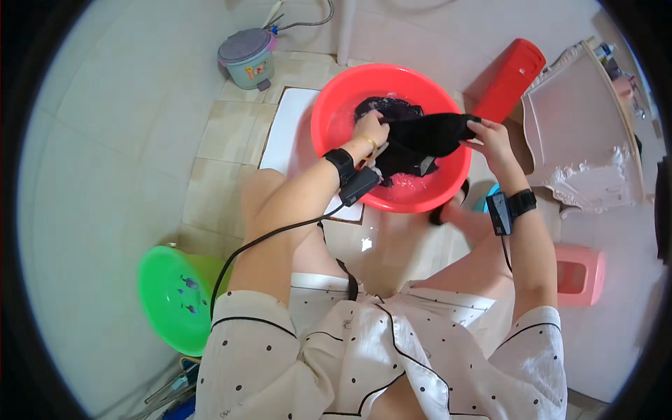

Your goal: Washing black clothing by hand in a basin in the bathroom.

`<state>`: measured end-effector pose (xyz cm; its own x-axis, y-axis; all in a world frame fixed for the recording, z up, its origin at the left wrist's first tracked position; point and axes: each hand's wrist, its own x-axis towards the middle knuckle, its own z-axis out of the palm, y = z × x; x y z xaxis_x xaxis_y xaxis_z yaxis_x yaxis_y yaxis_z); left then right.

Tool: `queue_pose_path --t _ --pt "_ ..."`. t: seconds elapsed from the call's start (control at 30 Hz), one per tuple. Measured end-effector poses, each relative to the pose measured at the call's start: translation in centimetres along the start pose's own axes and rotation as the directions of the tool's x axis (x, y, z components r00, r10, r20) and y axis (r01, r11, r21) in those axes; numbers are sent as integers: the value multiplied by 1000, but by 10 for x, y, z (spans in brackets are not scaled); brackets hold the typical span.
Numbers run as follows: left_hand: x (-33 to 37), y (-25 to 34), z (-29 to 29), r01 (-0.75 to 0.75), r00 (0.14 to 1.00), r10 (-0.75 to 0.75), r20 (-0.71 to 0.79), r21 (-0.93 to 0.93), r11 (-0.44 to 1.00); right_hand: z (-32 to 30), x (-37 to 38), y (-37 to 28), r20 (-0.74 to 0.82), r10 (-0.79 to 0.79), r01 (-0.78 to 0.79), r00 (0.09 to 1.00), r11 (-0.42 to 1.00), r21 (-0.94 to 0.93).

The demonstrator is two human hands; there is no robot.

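Observation:
A wet black garment [428,134] is stretched between my two hands over a large red basin [323,115]. Its left end is in the closed fingers of my left hand [372,128], above the basin's middle. My right hand [488,140] pinches the other end near the basin's right rim. Lower folds of black cloth [402,170] hang or lie in the water beneath; I cannot tell whether they belong to the same garment. More dark wet fabric [388,108] lies at the far side of the basin, partly hidden by my left hand.
The basin overlaps a white board [288,133] on the tiled floor. A red washboard [509,80] leans behind at right, beside a white cabinet [581,133]. A lidded pedal bin [248,59] stands far left. A green basin [168,294] is near left, a pink stool [581,274] at right.

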<state>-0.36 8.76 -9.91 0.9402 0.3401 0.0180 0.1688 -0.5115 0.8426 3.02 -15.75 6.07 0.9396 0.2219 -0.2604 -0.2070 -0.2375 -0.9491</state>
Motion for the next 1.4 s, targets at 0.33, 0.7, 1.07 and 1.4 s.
queue_pose_path --t 0.33,0.7,1.07,1.4 --pt "-53 35 -54 -179 981 191 43 587 789 -29 -7 70 -198 33 -95 980 944 -316" --pt "-24 54 -57 152 988 -147 -46 120 981 -28 -8 113 -75 -253 205 965 897 -391" --pt "-4 187 -131 93 993 -115 11 -663 743 -69 -30 -64 86 -441 428 893 894 136" --pt "36 66 -117 195 976 -172 131 -199 960 -13 98 10 161 -301 340 940 860 -381"
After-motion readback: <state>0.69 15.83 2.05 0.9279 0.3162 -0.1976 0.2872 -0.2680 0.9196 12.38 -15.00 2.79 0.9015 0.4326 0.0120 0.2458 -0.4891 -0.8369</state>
